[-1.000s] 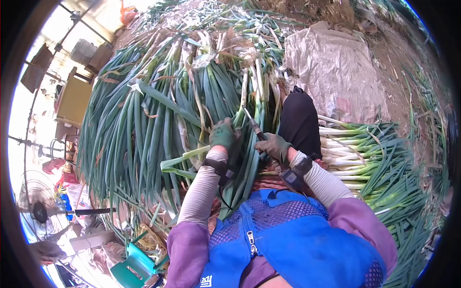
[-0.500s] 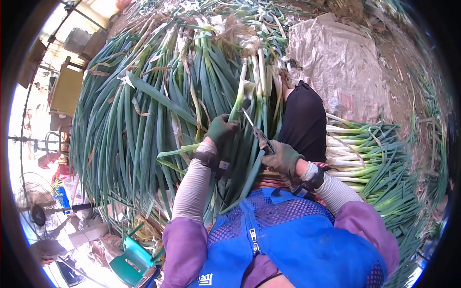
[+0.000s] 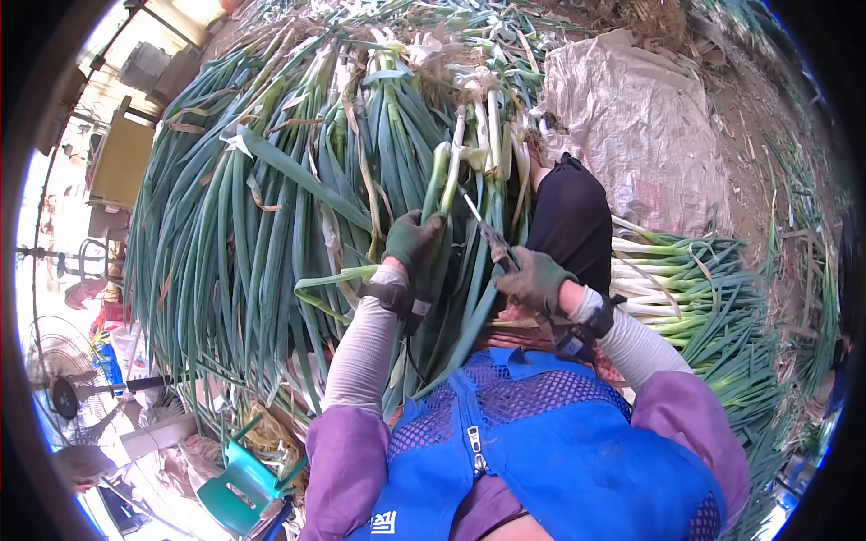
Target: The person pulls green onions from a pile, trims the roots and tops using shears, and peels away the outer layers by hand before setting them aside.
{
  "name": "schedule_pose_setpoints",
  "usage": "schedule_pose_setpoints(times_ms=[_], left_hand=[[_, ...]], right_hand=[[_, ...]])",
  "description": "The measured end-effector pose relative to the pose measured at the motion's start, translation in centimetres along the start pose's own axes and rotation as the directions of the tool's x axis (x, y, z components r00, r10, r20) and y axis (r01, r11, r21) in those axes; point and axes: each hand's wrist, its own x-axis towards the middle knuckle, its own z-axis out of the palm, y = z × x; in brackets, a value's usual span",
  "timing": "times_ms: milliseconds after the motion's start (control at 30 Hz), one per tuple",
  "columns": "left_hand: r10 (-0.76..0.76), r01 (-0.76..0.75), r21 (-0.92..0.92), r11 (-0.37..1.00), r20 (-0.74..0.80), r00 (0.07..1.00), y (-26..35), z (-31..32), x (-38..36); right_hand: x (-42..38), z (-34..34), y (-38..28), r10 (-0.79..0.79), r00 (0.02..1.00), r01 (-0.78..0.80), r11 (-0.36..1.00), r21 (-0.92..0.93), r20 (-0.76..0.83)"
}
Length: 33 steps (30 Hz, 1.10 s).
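Note:
My left hand point(image 3: 412, 243), in a dark green glove, is closed around a large green onion point(image 3: 437, 180), its pale end pointing away from me. My right hand point(image 3: 538, 281), gloved too, grips an air blow gun point(image 3: 494, 242). The gun's thin metal nozzle points up and left, close beside the held green onion. Under and around my left hand spreads a big heap of green onions point(image 3: 271, 216) with long leaves. Several whiter stalks point(image 3: 487, 135) with roots lie just beyond the nozzle.
Right of my dark-clothed knee point(image 3: 570, 216) lies a row of clean white-stemmed green onions point(image 3: 645, 288). A crumpled pale sheet point(image 3: 631, 126) covers the ground behind it. At left are a green plastic chair point(image 3: 239, 487) and a fan point(image 3: 65, 397).
The held green onion's end now shows higher and further left, apart from the stalk beside it. The blow gun's nozzle has drawn slightly to the right, and my right hand has shifted slightly right.

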Motion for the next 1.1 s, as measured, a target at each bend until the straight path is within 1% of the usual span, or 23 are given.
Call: schedule_pose_setpoints(times_ms=[33,67,100,167,233,267,300,333,367,467,533,567,667,767,833,867,900,933,967,1000,1033,1067,1100], left_hand=[[-0.005,0.004,0.058,0.998,0.013,1.000,0.4,0.0,-0.4],[0.020,-0.020,0.073,0.997,0.006,1.000,0.3,0.2,-0.4],[0.045,-0.045,0.090,0.995,-0.003,0.999,-0.3,0.4,-0.1],[0.055,-0.053,0.095,0.994,-0.013,0.998,-0.5,0.6,-0.2],[0.021,-0.020,0.071,0.997,-0.017,1.000,-0.4,0.8,-0.6],[0.033,-0.032,0.072,0.997,-0.025,0.999,-1.2,1.0,-0.3],[0.032,-0.031,0.061,0.998,-0.027,0.999,-1.1,1.1,-0.3],[0.030,-0.029,0.051,0.998,-0.028,0.999,-0.9,1.2,-0.5],[0.028,-0.027,0.040,0.999,-0.029,0.999,-0.7,1.2,-0.8],[0.004,-0.003,0.029,1.000,-0.018,1.000,0.0,1.1,-1.3],[0.012,-0.012,0.005,1.000,-0.001,1.000,0.2,1.2,-1.5],[0.016,-0.016,-0.007,1.000,0.008,1.000,0.3,1.2,-1.6],[-0.033,0.038,-0.150,0.988,0.034,0.999,0.8,1.1,-2.1],[-0.086,0.113,-0.190,0.975,0.143,0.986,1.9,0.4,-3.0],[-0.052,0.059,-0.004,0.998,0.417,0.907,0.9,-1.0,-2.6],[-0.058,0.015,0.082,0.996,0.542,0.838,0.4,-1.8,-2.2],[-0.071,-0.031,0.200,0.979,0.479,0.875,1.3,-2.8,-1.6],[-0.078,-0.065,0.320,0.945,0.414,0.907,3.2,-3.9,-1.1],[-0.078,-0.087,0.436,0.896,0.348,0.934,5.3,-4.8,-0.5],[-0.026,-0.035,0.478,0.878,0.121,0.992,7.2,-5.2,0.4],[0.162,-0.125,0.515,0.848,-0.027,0.986,7.1,-5.7,2.8],[0.077,0.001,0.536,0.844,-0.124,0.989,9.8,-6.1,4.6],[0.212,-0.031,0.601,0.799,-0.233,0.949,10.0,-6.2,7.1]], right_hand=[[0.9,-0.4,-0.1,-0.026,0.999,0.024,0.998,-0.050,-0.044],[2.0,-0.8,-0.3,-0.049,0.999,0.049,0.998,-0.031,-0.006],[4.3,-0.2,0.6,-0.034,0.991,0.025,0.997,-0.073,-0.129],[7.8,-1.7,-0.6,-0.003,0.998,-0.005,0.992,-0.126,-0.063],[12.2,-2.5,0.1,-0.169,0.985,0.148,0.905,-0.399,-0.019],[14.7,-2.7,0.9,-0.227,0.974,0.192,0.832,-0.520,-0.005],[16.4,-3.2,1.7,-0.349,0.933,0.331,0.724,-0.605,0.093],[17.5,-3.8,1.9,-0.461,0.867,0.458,0.587,-0.667,0.189],[18.2,-4.1,2.4,-0.601,0.773,0.509,0.400,-0.762,0.201],[14.6,-3.6,1.3,-0.494,0.856,0.483,0.657,-0.579,0.154],[11.9,-3.6,0.5,-0.530,0.827,0.516,0.584,-0.627,0.188],[11.5,-3.8,0.4,-0.598,0.753,0.568,0.380,-0.730,0.274],[14.0,-4.6,0.7,-0.485,0.836,0.493,0.458,-0.740,0.257],[17.3,-4.4,1.6,-0.527,0.821,0.528,0.550,-0.647,0.221],[16.9,-4.3,0.8,-0.417,0.889,0.448,0.708,-0.546,0.189],[17.3,-3.9,1.3,-0.441,0.875,0.469,0.674,-0.570,0.199],[17.8,-3.3,2.0,-0.465,0.860,0.490,0.640,-0.592,0.210],[17.2,-3.2,1.5,-0.512,0.826,0.513,0.508,-0.692,0.237],[17.3,-3.1,1.3,-0.524,0.798,0.567,0.488,-0.664,0.297],[15.9,-3.7,-0.8,-0.306,0.942,0.336,0.831,-0.443,0.140],[14.5,-4.3,-3.1,-0.014,0.998,0.023,0.991,-0.133,0.069],[15.3,-3.3,-2.3,0.021,0.999,-0.021,1.000,-0.007,-0.048],[16.1,-3.2,-2.1,0.098,0.994,-0.099,0.994,-0.037,-0.039]])
